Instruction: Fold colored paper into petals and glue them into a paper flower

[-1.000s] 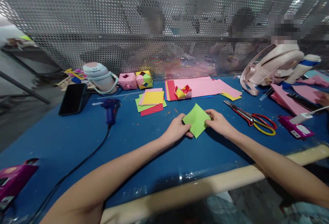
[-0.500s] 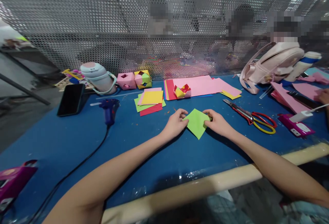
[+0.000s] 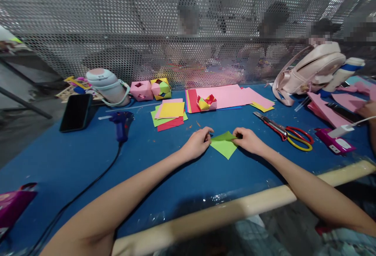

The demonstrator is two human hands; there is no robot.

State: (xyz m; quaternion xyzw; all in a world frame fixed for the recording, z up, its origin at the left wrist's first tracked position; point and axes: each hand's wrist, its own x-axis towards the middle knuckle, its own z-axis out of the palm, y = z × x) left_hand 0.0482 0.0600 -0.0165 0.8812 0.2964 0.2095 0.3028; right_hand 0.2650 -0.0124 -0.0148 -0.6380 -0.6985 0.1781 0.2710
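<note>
A square of green paper [image 3: 225,148] lies turned like a diamond on the blue table in front of me, its far half raised along a crease and looking darker. My left hand [image 3: 199,141] is at its left corner, fingers curled and closed on the edge. On the other side my right hand [image 3: 246,139] pinches the right corner between thumb and fingers. Beyond the hands sits a small folded paper piece [image 3: 207,102] in red, yellow and pink. To the left of it is a pile of coloured paper squares [image 3: 172,110].
Pink sheets [image 3: 226,94] lie at the back. Scissors [image 3: 298,136] and a utility knife [image 3: 268,123] rest to the right, near a purple power strip [image 3: 335,140] and a backpack [image 3: 313,68]. Leftward are a glue gun [image 3: 120,125], phone [image 3: 75,112], bottle [image 3: 107,85] and folded paper balls [image 3: 141,91].
The green paper lay flatter before; now its far corner is lifted and folding toward me. Both hands stay at its side corners, and the view has shifted slightly.
</note>
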